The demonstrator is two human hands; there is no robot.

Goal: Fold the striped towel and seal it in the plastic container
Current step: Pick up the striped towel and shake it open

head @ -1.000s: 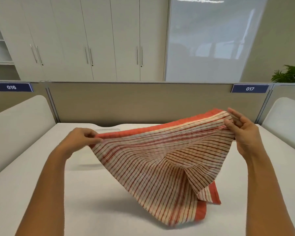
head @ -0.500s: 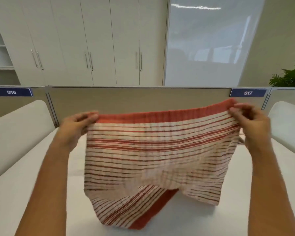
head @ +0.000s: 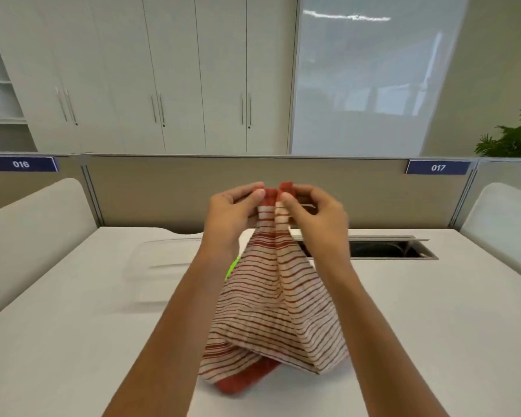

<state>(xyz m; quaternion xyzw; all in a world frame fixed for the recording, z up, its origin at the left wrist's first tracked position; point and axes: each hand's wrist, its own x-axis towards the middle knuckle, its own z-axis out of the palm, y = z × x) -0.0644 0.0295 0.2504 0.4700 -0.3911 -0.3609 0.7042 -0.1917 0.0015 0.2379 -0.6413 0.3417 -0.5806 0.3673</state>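
Observation:
The striped towel (head: 271,305), cream with red stripes and a red border, hangs in the air over the white table (head: 73,341). My left hand (head: 232,215) and my right hand (head: 316,215) each pinch a top corner, and the two corners touch at chest height. The cloth drapes down in two halves; its lower end rests on the table. A clear plastic container (head: 160,266) sits on the table to the left, behind my left forearm. A bright green piece (head: 232,266) shows at the towel's left edge.
A cable slot (head: 388,249) lies open in the table at the back right. A beige divider panel (head: 163,191) closes the far edge, with white curved side screens (head: 33,224) left and right. Cabinets stand behind.
My hands have come together from a wide spread, bringing the two top corners of the towel into contact. The cloth now hangs folded in half lengthwise instead of stretched flat.

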